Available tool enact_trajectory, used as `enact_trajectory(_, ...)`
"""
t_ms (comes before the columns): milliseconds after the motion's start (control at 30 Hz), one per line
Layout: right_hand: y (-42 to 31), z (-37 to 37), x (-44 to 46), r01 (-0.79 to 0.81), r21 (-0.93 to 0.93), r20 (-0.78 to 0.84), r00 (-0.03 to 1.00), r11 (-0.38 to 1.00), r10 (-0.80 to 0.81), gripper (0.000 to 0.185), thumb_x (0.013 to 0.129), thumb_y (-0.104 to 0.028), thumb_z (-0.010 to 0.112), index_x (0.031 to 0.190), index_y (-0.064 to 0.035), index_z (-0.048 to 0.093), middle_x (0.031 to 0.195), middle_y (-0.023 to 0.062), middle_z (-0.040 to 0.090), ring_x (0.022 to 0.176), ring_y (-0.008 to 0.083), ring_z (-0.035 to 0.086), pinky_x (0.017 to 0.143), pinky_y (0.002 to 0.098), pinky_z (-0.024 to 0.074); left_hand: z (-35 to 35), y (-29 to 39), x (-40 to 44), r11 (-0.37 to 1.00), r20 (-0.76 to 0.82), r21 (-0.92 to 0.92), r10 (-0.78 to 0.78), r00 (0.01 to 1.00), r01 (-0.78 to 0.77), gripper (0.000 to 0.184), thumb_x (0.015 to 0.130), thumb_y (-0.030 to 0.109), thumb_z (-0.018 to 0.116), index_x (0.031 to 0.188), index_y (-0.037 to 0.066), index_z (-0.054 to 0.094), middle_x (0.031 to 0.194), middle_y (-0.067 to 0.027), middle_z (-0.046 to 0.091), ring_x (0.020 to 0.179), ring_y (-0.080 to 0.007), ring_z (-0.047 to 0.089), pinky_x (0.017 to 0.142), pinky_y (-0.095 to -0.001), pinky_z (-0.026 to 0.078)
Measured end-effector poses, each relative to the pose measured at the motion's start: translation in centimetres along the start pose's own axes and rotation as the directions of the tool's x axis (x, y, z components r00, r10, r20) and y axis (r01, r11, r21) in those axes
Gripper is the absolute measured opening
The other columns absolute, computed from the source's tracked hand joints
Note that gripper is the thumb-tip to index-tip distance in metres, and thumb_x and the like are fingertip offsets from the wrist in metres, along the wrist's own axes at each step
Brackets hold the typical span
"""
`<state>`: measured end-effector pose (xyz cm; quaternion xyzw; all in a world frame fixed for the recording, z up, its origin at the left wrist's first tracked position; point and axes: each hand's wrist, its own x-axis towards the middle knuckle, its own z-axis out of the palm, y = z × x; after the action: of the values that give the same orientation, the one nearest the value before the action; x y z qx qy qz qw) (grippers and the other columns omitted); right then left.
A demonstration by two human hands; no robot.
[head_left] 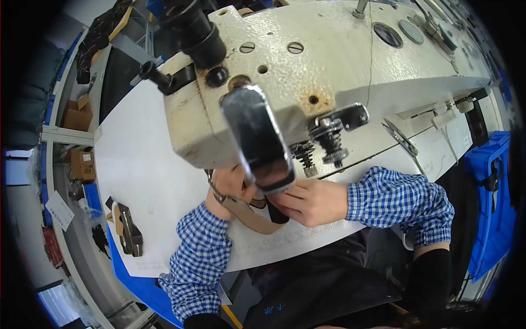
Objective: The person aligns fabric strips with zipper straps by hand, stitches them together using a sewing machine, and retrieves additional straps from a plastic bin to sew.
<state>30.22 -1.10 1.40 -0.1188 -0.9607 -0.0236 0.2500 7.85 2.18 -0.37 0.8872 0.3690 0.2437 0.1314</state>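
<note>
A cream sewing machine [285, 71] fills the upper middle, its head over my hands. Below it, a curved tan strip with a black part [249, 216] is held close to the table edge. My right hand [313, 203] is closed, its bent fingers pressed on the right end of this piece. On the other side, my left hand [227, 183] is curled at the strip's left end, with a dark band on the wrist. A shiny metal plate [257, 137] of the machine hides some fingertips and the needle area.
The white tabletop [159, 164] has a printed ruler along its front edge. Similar tan and black pieces [130, 230] lie at left. Metal snips [401, 138] rest to the right of the machine. A blue bin [490, 203] stands at right, and shelves with cardboard boxes [81, 164] at left.
</note>
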Motion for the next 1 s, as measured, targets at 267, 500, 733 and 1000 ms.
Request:
enact_trajectory(267,0.6,-0.4,0.1,-0.112,-0.041,-0.011,0.994,0.993,0.112,0.031,0.065,-0.014,0.059,0.087,0.0062,0.065,0.106,0.0216,0.056,0.097,0.0282,0.056,0.084,0.0315,0.0501,5.0,-5.9,-2.7,0.839,0.116,-0.243,-0.474,0.873,0.488,0.016,0.082,0.019,0.067,0.093,0.008,0.066,0.084,-0.0032,0.067,0.071,-0.0133,0.062,0.063,-0.0275,0.051)
enact_trajectory(500,0.6,-0.4,0.2,-0.164,-0.042,0.021,0.986,0.986,0.165,0.029,0.064,-0.013,0.06,0.086,0.0065,0.065,0.107,0.0196,0.056,0.093,0.0253,0.056,0.081,0.0296,0.0506,1.9,-2.4,-0.5,0.865,0.089,-0.282,-0.407,0.909,0.414,0.019,0.081,0.017,0.069,0.097,0.008,0.066,0.083,-0.0021,0.066,0.076,-0.0116,0.061,0.068,-0.0271,0.049)
enact_trajectory(733,-0.5,0.1,-0.5,-0.132,0.646,0.014,0.987,0.752,0.162,0.033,0.074,-0.007,0.059,0.104,0.0057,0.056,0.106,0.0192,0.056,0.103,0.0323,0.054,0.087,0.0389,0.0463,0.6,2.5,0.2,0.982,-0.05,0.181,-0.038,0.998,0.047,0.038,0.072,0.021,0.075,0.102,0.001,0.063,0.091,-0.0134,0.063,0.083,-0.0273,0.06,0.075,-0.0379,0.048)
enact_trajectory(1000,-3.3,-1.0,-0.4,-0.318,0.909,0.288,0.947,0.269,0.146,0.027,0.085,-0.006,0.053,0.109,0.0036,0.048,0.109,0.0209,0.055,0.108,0.035,0.051,0.091,0.04,0.0421,-1.1,5.0,0.0,0.99,0.046,0.035,-0.137,0.989,0.136,0.049,0.071,0.024,0.076,0.11,-0.001,0.059,0.102,-0.0188,0.059,0.092,-0.0335,0.057,0.08,-0.0406,0.047)
